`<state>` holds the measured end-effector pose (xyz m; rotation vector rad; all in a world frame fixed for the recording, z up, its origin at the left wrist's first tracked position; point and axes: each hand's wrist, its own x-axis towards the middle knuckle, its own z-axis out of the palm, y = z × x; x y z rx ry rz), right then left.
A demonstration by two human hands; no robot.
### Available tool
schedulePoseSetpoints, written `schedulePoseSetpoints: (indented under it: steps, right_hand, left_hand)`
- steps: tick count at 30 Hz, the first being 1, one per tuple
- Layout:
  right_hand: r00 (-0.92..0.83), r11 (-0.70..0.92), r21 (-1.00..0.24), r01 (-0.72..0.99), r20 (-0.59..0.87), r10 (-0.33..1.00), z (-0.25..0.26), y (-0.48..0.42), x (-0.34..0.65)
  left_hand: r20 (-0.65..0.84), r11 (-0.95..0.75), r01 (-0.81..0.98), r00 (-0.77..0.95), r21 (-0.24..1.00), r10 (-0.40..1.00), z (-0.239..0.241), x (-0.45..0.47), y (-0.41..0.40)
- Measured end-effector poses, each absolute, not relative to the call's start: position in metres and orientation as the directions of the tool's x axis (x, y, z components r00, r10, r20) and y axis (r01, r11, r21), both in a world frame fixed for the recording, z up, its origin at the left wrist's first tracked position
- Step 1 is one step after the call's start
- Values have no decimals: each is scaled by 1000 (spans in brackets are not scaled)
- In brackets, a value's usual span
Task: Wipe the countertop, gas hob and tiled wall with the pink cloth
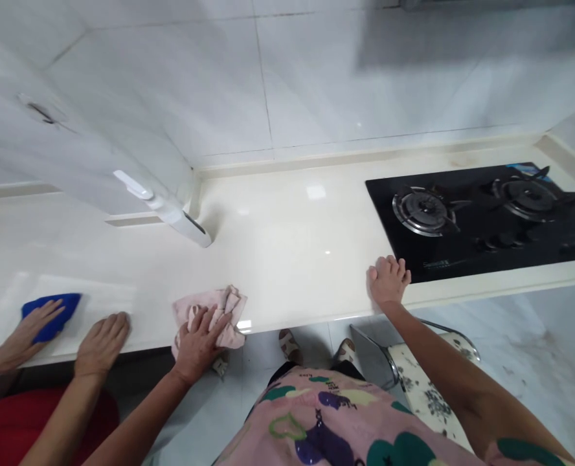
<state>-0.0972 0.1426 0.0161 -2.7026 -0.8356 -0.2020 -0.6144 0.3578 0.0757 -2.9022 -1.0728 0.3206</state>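
My left hand [199, 342] presses down on a crumpled pink cloth [229, 304] at the front edge of the cream countertop [278, 239], fingers bent over the fabric. My right hand [388, 279] rests on the counter's front edge, just left of the black gas hob [482, 217]. Its fingers lie together on the surface and hold nothing. I wear a pink patterned top [326, 421].
At the left, another person in red has one hand on a blue cloth [52, 314] and the other hand [101, 342] flat on the counter. A white handle-like object [166, 208] leans against the tiled wall. A patterned chair [414, 382] stands below the counter.
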Motion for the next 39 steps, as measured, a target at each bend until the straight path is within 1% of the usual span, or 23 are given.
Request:
schedulePoseSetpoints:
  steps: [3,6,8,10,12,13,14,16,18,20,22,25,28,30,32,35,37,39]
  right_hand:
    - [824,-758,-323,567,222,521,16,143,-95]
    - [838,-695,-477,538,209,504,16,140,-90]
    - [843,-597,-622,506,210,496,19,131,-87]
    - [837,-443,-764,470,226,499,25,114,-86]
    - [824,-300,-850,433,239,513,34,85,-87]
    - [823,-263,-871,416,238,516,38,66,-88]
    - [828,-254,-881,400,229,512,42,45,-89]
    - [858,-300,-881,366,195,475,47,-3,-88]
    - [918,-401,-870,288,131,375,46,-55,-84]
    - [968,-517,-840,165,36,250,40,-106,-80]
    - [986,-596,-801,47,-59,156,31,-150,-76]
    - [981,-632,-774,-49,-155,114,22,-196,-74]
    - [968,-650,-756,-72,-211,139,20,-211,-75]
    - [955,-666,-746,-26,-216,204,21,-204,-74]
    - [932,-658,-752,54,-198,303,24,-188,-71]
    - [878,-626,-771,119,-212,428,24,-153,-66]
    - [843,-609,-785,114,-248,477,21,-130,-65]
    - [805,-583,-805,110,-271,527,15,-110,-68]
  left_hand:
    - [-193,-821,565,799,-84,570,76,-563,333]
    - [-200,-869,492,848,-46,490,75,-497,301]
    - [-199,-889,457,871,-7,449,74,-449,277]
    - [-207,-903,429,887,35,413,74,-400,252]
    - [-214,-918,390,905,71,368,74,-352,226]
    - [-210,-928,362,917,85,338,75,-329,214]
    - [-198,-938,335,929,94,312,74,-306,201]
    - [-166,-955,279,951,101,260,72,-262,177]
    - [-140,-966,242,964,88,228,66,-221,155]
    - [-106,-976,206,974,68,198,57,-183,134]
    - [-61,-986,158,986,54,155,49,-150,116]
    - [-6,-994,91,996,52,91,43,-112,94]
    - [13,-996,63,998,66,64,43,-96,86]
    - [26,-995,57,998,79,59,44,-105,90]
    - [47,-993,80,995,90,84,45,-132,104]
    - [60,-976,198,977,94,204,48,-204,138]
    - [4,-953,285,958,105,287,54,-266,168]
    - [-76,-894,441,897,80,435,62,-332,202]
